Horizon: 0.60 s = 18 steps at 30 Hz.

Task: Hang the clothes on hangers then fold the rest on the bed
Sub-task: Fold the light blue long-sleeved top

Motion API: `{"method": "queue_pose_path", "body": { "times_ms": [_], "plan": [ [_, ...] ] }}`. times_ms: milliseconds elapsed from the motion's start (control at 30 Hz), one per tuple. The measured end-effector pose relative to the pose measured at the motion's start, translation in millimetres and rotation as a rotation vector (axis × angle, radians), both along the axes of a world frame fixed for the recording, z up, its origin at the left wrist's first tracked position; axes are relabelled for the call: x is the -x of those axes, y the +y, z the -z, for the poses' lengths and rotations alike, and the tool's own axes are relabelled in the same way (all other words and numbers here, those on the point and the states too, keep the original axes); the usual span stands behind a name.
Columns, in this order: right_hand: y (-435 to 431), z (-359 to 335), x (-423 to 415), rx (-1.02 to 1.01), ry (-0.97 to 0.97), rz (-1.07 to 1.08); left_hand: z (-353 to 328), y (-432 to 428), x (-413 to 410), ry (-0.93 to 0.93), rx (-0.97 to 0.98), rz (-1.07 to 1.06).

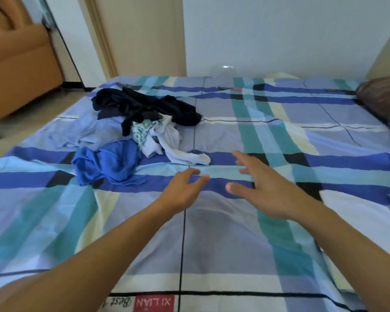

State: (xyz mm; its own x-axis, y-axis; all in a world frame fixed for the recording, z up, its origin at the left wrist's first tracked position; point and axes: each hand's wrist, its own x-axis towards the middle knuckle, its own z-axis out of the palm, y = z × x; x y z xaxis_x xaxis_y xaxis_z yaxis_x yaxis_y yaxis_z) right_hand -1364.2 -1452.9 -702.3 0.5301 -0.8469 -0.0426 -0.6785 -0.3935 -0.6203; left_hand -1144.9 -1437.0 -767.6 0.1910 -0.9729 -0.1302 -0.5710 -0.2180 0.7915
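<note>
A pile of clothes lies on the left half of the bed, which has a blue, teal and white checked sheet. On top is a black garment. Below it are a pale blue shirt, a bright blue garment, a green-patterned white piece and a white garment with a sleeve trailing right. My left hand hovers over the sheet just right of the pile, fingers apart, holding nothing. My right hand is beside it, spread wide and empty. No hanger is in view.
An orange armchair stands on the floor at the far left. A brown pillow lies at the bed's right edge. A small red item rests near the far edge. A door and wall are behind.
</note>
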Motion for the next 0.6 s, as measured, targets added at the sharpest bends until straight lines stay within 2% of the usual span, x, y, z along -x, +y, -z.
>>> {"method": "queue_pose_path", "body": {
  "times_ms": [100, 233, 333, 467, 533, 600],
  "plan": [
    [-6, 12, -4, -0.017, 0.042, -0.006, 10, -23, -12, 0.122, 0.009, -0.125],
    [-11, 19, 2, -0.013, 0.085, 0.011, 14, -57, -17, 0.376, -0.015, -0.219],
    [-11, 24, 11, -0.011, 0.123, 0.011, 13, -86, -16, 0.468, -0.077, -0.279],
    [-17, 26, 21, -0.006, 0.125, 0.037, 30, -109, -25, 0.352, -0.164, -0.384],
    [-23, 25, 21, -0.018, 0.124, 0.056, 26, -103, -22, 0.316, -0.087, -0.344],
    [-31, 26, 18, -0.073, 0.043, 0.078, 12, -88, -14, 0.179, 0.034, -0.259]
  ]
}}
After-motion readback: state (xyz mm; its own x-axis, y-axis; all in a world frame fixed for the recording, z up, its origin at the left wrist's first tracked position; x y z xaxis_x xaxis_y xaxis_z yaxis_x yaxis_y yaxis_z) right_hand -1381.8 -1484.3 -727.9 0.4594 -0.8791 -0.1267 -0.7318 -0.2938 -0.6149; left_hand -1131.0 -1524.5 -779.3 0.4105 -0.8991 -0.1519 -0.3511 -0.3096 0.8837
